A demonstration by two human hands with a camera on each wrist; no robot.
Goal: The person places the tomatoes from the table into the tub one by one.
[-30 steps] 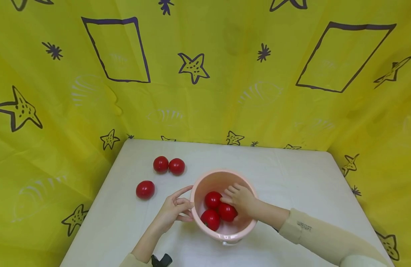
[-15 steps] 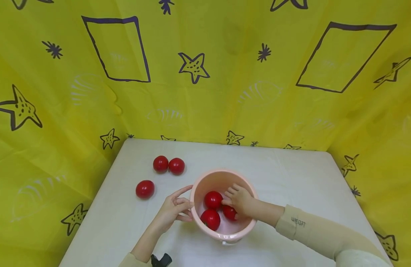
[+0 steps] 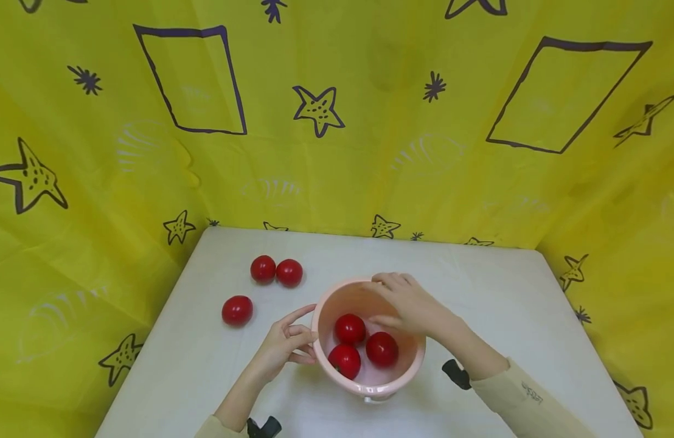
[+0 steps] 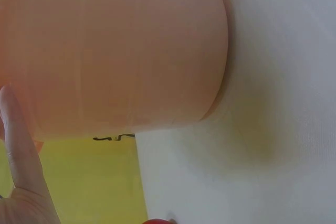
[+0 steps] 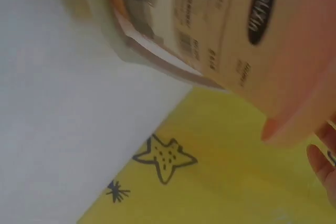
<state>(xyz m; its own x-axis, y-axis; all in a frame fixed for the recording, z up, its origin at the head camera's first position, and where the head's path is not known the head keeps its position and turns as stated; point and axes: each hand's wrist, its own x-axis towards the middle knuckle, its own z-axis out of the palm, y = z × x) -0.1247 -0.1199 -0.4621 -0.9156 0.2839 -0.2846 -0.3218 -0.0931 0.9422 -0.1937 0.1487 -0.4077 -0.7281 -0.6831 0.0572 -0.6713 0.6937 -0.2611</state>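
Observation:
A pink plastic bucket (image 3: 364,388) stands on the white table (image 3: 479,286). Three red tomatoes lie in it: one at the back (image 3: 350,329), one at the front left (image 3: 345,361) and one on the right (image 3: 382,349). My left hand (image 3: 279,347) holds the bucket's left rim, with a finger (image 4: 23,156) along the outer wall in the left wrist view. Over the bucket's right rim is my right hand (image 3: 410,307), its fingers spread and holding nothing. Only part of that right hand (image 5: 323,169) shows at the right edge of the right wrist view.
Left of the bucket lie three more tomatoes: two side by side at the back (image 3: 277,271) and one nearer (image 3: 237,311). A yellow curtain (image 3: 370,176) with star drawings surrounds the table. A printed label (image 5: 210,30) is on the bucket's wall.
My right hand has let go of the tomato inside the bucket and risen to the right rim. That tomato now sits slightly further right. My left hand has stayed in place.

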